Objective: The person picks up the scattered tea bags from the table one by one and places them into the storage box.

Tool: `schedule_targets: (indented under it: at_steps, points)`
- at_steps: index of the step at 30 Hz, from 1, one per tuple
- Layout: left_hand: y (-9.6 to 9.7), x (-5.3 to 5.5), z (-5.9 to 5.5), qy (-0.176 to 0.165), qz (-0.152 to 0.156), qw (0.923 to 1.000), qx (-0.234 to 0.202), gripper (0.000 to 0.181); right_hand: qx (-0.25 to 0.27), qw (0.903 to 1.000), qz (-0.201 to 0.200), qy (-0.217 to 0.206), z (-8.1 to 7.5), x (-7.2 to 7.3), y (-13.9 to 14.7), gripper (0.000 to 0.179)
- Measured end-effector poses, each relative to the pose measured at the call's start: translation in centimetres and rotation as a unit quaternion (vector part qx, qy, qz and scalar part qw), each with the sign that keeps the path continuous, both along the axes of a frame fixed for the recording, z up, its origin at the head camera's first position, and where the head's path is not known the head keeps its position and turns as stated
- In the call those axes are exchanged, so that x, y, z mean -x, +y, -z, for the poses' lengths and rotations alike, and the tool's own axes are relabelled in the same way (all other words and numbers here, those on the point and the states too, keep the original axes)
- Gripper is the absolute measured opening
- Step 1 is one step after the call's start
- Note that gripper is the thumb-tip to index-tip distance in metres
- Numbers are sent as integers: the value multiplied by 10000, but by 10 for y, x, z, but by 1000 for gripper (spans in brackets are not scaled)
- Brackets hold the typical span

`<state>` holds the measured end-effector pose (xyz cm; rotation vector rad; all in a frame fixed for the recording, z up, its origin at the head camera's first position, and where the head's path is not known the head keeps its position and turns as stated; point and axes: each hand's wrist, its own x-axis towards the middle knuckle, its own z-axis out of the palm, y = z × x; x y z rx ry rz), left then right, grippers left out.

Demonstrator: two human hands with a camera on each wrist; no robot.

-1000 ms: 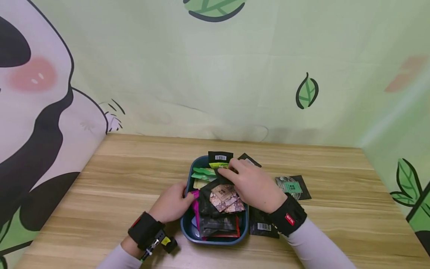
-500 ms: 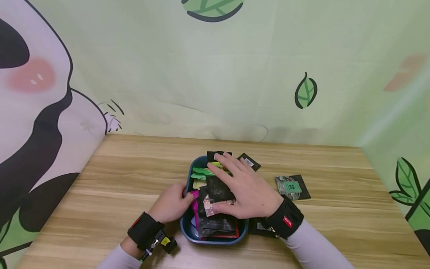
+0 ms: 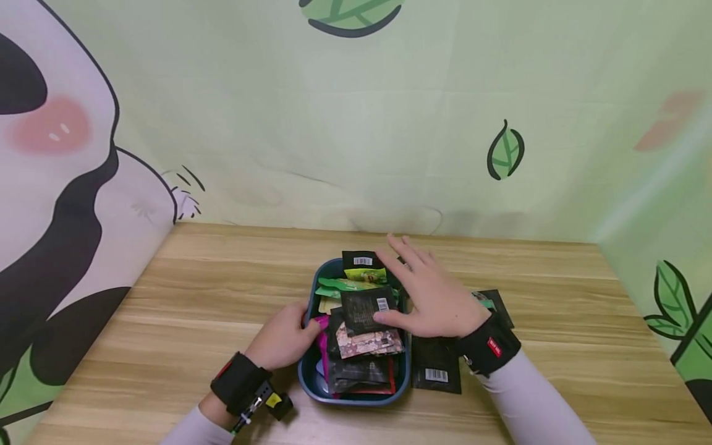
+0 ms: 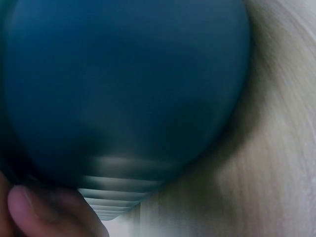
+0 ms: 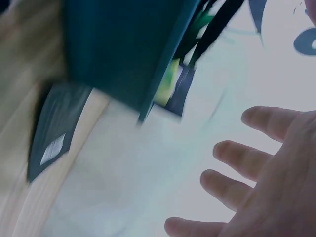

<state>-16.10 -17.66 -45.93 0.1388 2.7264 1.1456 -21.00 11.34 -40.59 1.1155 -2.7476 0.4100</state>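
Note:
My left hand point(image 3: 283, 337) grips the left rim of a blue plastic bin point(image 3: 356, 403), thumb over the edge; the left wrist view shows the bin's outer wall point(image 4: 133, 74) close up. My right hand point(image 3: 436, 296) is spread above the bin's right side, holding nothing; its straight fingers point(image 5: 261, 118) show in the right wrist view. On top of the bin's pile lies a black sachet point(image 3: 358, 311) with a barcode. Under it are a flower-print sachet point(image 3: 367, 346), a pink packet point(image 3: 324, 355) and green packets point(image 3: 336, 285). Another black sachet point(image 3: 356, 258) stands at the back.
A black sachet point(image 3: 436, 368) lies on the wooden table point(image 3: 183, 296) right of the bin. Farther right, another black sachet point(image 3: 499, 306) is partly hidden by my right wrist. A printed backdrop point(image 3: 289, 123) rises behind the table.
My right hand laid the black sachet on the pile, flattened over it, then lifted off to the right with its fingers spread. The left hand stays at the rim.

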Motion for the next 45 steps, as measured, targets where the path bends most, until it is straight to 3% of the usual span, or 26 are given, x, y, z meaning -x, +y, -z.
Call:
schedule_targets:
  at_steps: [8, 14, 24, 29, 38, 45]
  points:
    - [0, 0, -1, -35, 6, 10000, -2, 22, -242, 9937, 1003, -441, 9, 26, 40, 107]
    - [1, -1, -2, -69, 28, 9999, -75, 21, -484, 9832, 1568, -802, 19, 33, 61, 108]
    - [0, -2, 0, -163, 62, 9995, -278, 26, -802, 9674, 2059, -1240, 41, 18, 89, 102]
    - [0, 0, -1, -96, 58, 9998, -162, 24, -899, 9683, 2056, -1096, 47, 9, 100, 95]
    - [0, 0, -1, -189, 24, 9993, -322, 23, -856, 9735, 1942, -850, 49, -8, 114, 74]
    - [0, -1, -2, -130, 36, 9993, -337, 24, -764, 9741, 2019, -678, 53, -13, 117, 65]
